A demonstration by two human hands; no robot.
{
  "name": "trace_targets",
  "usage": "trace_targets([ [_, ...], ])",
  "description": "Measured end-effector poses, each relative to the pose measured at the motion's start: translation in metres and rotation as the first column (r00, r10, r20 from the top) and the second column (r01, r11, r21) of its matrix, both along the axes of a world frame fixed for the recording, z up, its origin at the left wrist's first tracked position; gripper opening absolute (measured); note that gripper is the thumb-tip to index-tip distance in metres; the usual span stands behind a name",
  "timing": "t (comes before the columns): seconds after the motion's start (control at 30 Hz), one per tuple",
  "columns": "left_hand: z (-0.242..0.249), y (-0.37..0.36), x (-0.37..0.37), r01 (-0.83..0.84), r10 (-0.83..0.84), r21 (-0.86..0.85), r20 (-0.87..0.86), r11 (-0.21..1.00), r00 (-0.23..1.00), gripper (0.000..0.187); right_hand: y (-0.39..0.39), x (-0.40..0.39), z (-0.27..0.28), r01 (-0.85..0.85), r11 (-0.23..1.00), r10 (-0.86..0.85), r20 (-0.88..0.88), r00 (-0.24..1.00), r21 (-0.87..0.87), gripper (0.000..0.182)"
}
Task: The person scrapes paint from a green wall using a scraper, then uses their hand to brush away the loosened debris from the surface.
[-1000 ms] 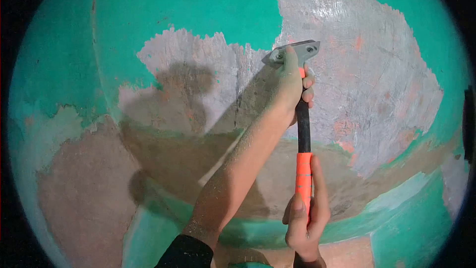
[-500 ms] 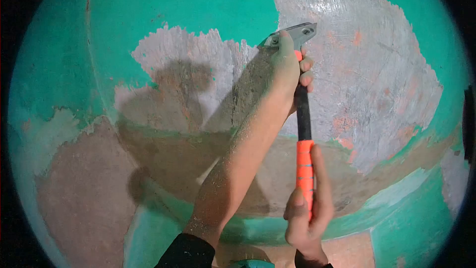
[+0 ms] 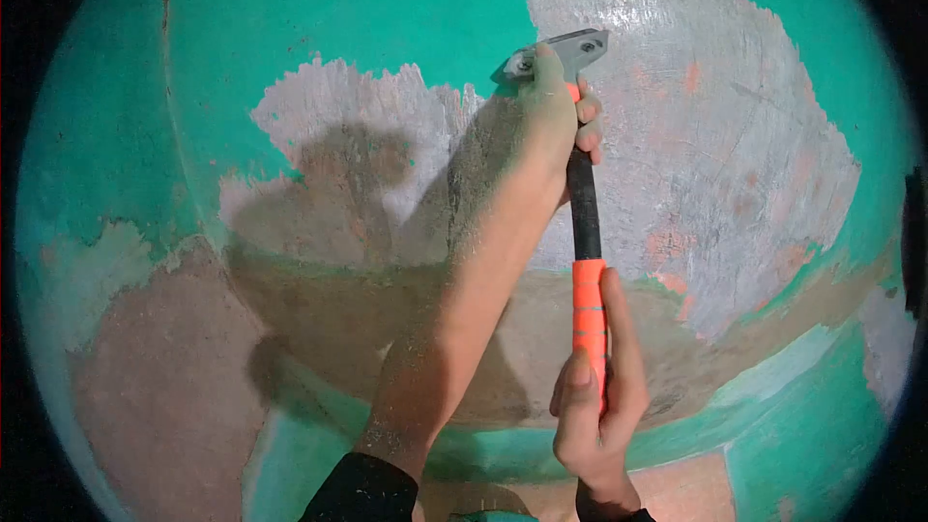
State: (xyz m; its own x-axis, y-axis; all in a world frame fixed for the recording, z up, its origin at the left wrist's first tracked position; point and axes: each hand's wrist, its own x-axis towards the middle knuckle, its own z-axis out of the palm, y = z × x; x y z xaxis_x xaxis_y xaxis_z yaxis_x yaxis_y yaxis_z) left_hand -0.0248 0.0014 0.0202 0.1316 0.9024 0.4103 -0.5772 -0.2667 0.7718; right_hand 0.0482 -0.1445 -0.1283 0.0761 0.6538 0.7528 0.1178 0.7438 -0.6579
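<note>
Head view: scraper (image 3: 585,203) held upright against the wall (image 3: 319,10), both hands on it. Metal blade head (image 3: 565,48) at about 12 o'clock of the frame, pressed to the edge where green paint meets bare grey plaster (image 3: 715,135). Left hand (image 3: 556,126) wrapped around the top of the shaft just under the blade, index finger laid up along the blade's back, remaining fingers curled round the handle. Right hand (image 3: 597,406) at 6 o'clock, clenched on the orange grip, thumb running up along it. Black shaft section bare between the two hands. Left forearm dusted with fine debris, crossing diagonally from a dark sleeve (image 3: 362,488) at 7 o'clock.
</note>
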Motion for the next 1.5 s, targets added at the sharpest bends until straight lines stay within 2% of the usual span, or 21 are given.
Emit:
trace_targets([
  [0.07, -0.002, -0.002, -0.002, -0.026, 0.026, 0.002, -0.036, 1.0, 0.999, 0.045, -0.003, 0.0, -0.003, -0.03, 0.999, 0.03, -0.005, 1.0, -0.024, 0.057],
  [0.13, -0.011, -0.009, -0.001, 0.017, -0.018, -0.014, -0.033, 1.0, 0.999, 0.043, -0.009, 0.002, -0.01, -0.047, 0.998, 0.047, 0.002, 0.999, -0.047, 0.056],
  [0.3, -0.003, -0.006, -0.003, 0.022, -0.022, -0.026, -0.027, 0.999, 0.999, 0.045, 0.0, -0.006, -0.007, 0.021, 0.999, -0.021, -0.001, 1.0, 0.027, 0.061],
  [0.4, -0.019, -0.004, -0.004, 0.07, -0.071, -0.036, -0.027, 0.997, 0.997, 0.045, -0.004, -0.006, -0.013, 0.012, 1.0, -0.012, 0.022, 1.0, -0.013, 0.06],
  [0.5, -0.014, -0.005, -0.003, 0.071, -0.072, -0.024, -0.026, 0.997, 0.997, 0.045, -0.008, 0.0, -0.011, 0.019, 0.998, -0.016, 0.055, 0.998, -0.056, 0.056],
  [0.6, 0.002, -0.003, -0.004, 0.025, -0.024, 0.022, -0.021, 0.999, 0.999, 0.045, -0.008, -0.004, 0.002, 0.004, 0.993, -0.002, 0.014, 1.0, -0.119, 0.057],
  [0.77, -0.02, 0.001, 0.0, 0.115, -0.115, -0.012, -0.086, 0.993, 0.99, 0.05, -0.002, -0.004, -0.017, 0.099, 0.995, -0.099, 0.004, 0.995, -0.006, 0.064],
  [0.83, -0.007, 0.002, 0.0, 0.121, -0.121, 0.0, -0.047, 0.993, 0.991, 0.051, -0.006, -0.003, -0.007, 0.028, 0.998, -0.03, -0.04, 0.999, -0.064, 0.062],
  [0.93, -0.011, 0.005, 0.001, 0.162, -0.162, 0.01, 0.022, 0.987, 0.987, 0.05, -0.012, 0.004, 0.003, -0.177, 0.959, 0.14, -0.172, 0.975, -0.222, 0.062],
  [1.0, -0.028, 0.008, 0.0, 0.213, -0.214, 0.017, 0.051, 0.977, 0.976, 0.046, -0.005, 0.007, -0.016, -0.291, 0.905, 0.196, -0.304, 0.932, -0.309, 0.066],
  [1.03, -0.038, 0.008, 0.0, 0.231, -0.231, 0.014, 0.053, 0.973, 0.971, 0.048, 0.0, 0.013, -0.024, -0.425, 0.862, 0.296, -0.405, 0.865, -0.278, 0.069],
  [1.13, -0.053, 0.013, 0.003, 0.353, -0.355, 0.04, 0.145, 0.935, 0.924, 0.048, 0.01, 0.02, -0.031, -0.383, 0.867, 0.234, -0.416, 0.879, -0.319, 0.069],
  [1.17, -0.054, 0.013, 0.006, 0.364, -0.367, 0.052, 0.159, 0.93, 0.916, 0.048, 0.013, 0.03, -0.032, -0.403, 0.851, 0.264, -0.388, 0.883, -0.336, 0.064],
  [1.33, -0.051, 0.023, 0.013, 0.432, -0.447, 0.116, 0.165, 0.894, 0.879, 0.046, 0.023, 0.044, -0.008, -0.193, 0.911, 0.174, -0.083, 0.981, -0.363, 0.059],
  [1.5, -0.049, 0.033, 0.015, 0.451, -0.477, 0.178, 0.155, 0.875, 0.865, 0.044, 0.043, 0.046, 0.014, -0.048, 0.939, 0.087, 0.102, 0.991, -0.34, 0.057],
])
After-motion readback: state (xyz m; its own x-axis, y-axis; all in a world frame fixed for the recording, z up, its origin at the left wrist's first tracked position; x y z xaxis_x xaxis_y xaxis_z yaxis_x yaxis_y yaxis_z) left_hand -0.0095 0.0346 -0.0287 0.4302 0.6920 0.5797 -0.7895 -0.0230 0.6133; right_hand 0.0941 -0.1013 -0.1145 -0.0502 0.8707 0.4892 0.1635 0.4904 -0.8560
